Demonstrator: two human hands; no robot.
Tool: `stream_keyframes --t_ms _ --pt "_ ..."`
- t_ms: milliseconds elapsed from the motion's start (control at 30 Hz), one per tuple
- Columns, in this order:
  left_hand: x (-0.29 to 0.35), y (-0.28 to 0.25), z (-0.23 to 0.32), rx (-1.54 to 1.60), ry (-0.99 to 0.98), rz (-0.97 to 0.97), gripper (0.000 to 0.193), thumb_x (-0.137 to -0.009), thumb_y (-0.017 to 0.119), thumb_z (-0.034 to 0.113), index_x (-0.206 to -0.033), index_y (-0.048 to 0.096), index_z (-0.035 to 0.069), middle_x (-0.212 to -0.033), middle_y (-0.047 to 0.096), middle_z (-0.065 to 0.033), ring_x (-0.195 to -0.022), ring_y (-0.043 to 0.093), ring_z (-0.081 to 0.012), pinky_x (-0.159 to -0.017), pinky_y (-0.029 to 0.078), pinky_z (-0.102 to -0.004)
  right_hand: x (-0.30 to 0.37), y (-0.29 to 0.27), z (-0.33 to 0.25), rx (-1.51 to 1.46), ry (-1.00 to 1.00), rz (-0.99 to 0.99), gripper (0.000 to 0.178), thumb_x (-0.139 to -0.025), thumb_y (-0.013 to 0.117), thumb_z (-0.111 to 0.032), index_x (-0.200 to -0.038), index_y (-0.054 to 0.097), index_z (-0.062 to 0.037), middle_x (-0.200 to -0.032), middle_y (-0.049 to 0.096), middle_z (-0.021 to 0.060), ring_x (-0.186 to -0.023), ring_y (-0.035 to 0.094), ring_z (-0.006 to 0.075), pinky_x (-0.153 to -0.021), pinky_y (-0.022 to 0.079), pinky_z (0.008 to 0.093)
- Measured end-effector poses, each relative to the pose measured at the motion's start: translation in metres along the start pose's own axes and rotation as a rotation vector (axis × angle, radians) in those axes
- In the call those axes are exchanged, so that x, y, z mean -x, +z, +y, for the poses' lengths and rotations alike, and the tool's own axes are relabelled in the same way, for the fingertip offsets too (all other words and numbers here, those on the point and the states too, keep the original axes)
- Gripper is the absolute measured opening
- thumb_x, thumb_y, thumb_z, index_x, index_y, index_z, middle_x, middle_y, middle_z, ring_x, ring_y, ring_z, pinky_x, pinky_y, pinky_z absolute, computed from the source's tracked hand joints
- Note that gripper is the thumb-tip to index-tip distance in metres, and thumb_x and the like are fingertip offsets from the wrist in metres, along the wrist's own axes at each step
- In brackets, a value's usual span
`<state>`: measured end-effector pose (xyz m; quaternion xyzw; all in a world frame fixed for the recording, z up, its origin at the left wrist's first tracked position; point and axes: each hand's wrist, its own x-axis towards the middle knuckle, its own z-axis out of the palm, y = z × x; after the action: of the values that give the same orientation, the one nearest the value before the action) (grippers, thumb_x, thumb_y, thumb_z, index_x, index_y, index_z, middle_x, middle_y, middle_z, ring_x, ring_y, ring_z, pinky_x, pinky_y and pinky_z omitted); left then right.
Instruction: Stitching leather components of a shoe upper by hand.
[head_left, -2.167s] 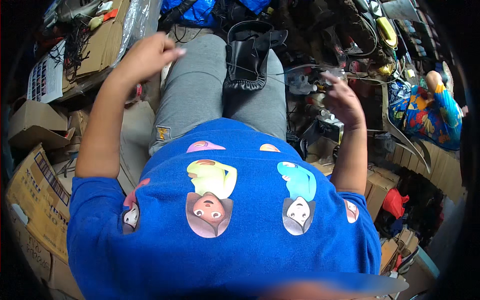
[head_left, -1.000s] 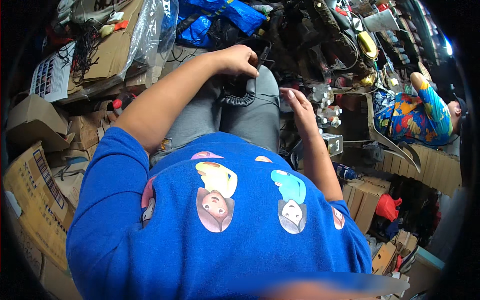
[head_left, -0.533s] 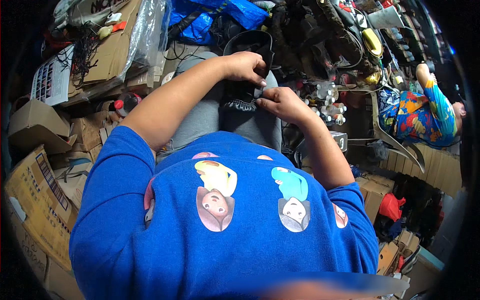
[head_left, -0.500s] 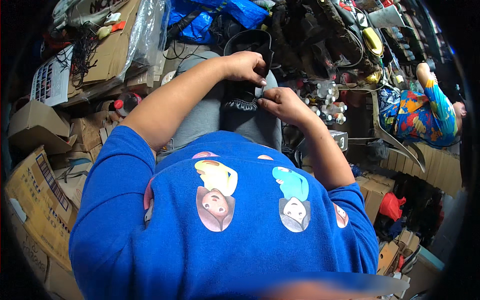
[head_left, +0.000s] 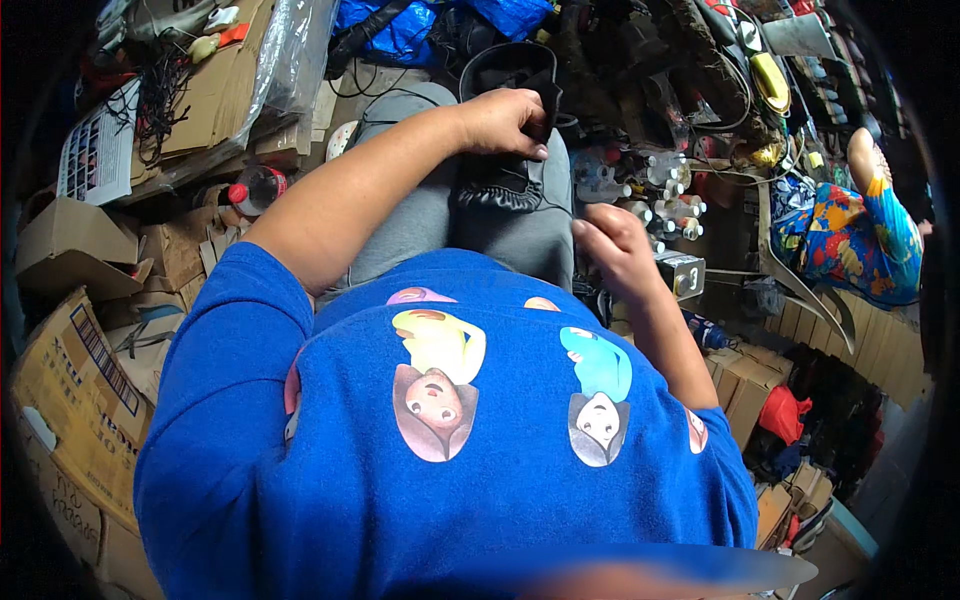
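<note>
A black leather-like piece [head_left: 500, 180] lies across my grey-trousered thighs. Its far end is a rounded, open loop, and a ruched, gathered edge faces me; its exact kind I cannot make out. My left hand [head_left: 505, 122] is closed on it near the middle, fingers curled over its right side. To the right of the piece, apart from it, my right hand [head_left: 615, 245] is pinched. A thin dark thread [head_left: 556, 208] runs from the gathered edge to these fingertips. Whether a needle is in the pinch is too small to tell.
Clear plastic bottles [head_left: 675, 195] crowd the floor at right, near a metal tin [head_left: 682, 275]. Another person in colourful clothing [head_left: 845, 235] is farther right. Cardboard boxes [head_left: 75, 250] and a red-capped bottle [head_left: 258, 190] lie left. Blue plastic sheeting [head_left: 400, 35] is beyond my knees.
My right hand has moved from the gathered edge out to the right and slightly toward me, with the thread stretched behind it. My left hand keeps its hold on the black piece.
</note>
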<state>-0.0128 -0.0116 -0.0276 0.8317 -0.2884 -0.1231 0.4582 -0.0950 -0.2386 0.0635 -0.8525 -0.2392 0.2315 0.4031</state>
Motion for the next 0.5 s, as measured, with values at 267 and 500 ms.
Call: stream_keyframes --t_ms 267,500 --pt "0.004 -0.031 0.032 -0.078 0.069 -0.241 0.023 -0.075 0.069 0.02 -0.092 0.066 0.005 -0.1 0.058 -0.0086 -0.087 0.058 -0.0204 -0.075 0.047 -0.0315 -0.014 -0.007 -0.011 0.169 0.011 0.095 0.016 -0.08 0.063 -0.009 -0.095 0.067 -0.0062 -0.075 0.053 0.0081 -0.068 0.055 0.0203 -0.063 0.044 0.0309" --pt "0.004 -0.028 0.026 0.203 -0.034 -0.282 0.02 -0.075 0.067 0.013 -0.09 0.065 0.001 -0.083 0.067 -0.0055 -0.08 0.061 -0.015 -0.076 0.048 -0.03 -0.024 -0.005 0.0 0.374 -0.025 0.037 0.027 -0.074 0.063 -0.007 -0.1 0.069 -0.0134 -0.079 0.055 0.0119 -0.074 0.059 0.0286 -0.067 0.047 0.0374"
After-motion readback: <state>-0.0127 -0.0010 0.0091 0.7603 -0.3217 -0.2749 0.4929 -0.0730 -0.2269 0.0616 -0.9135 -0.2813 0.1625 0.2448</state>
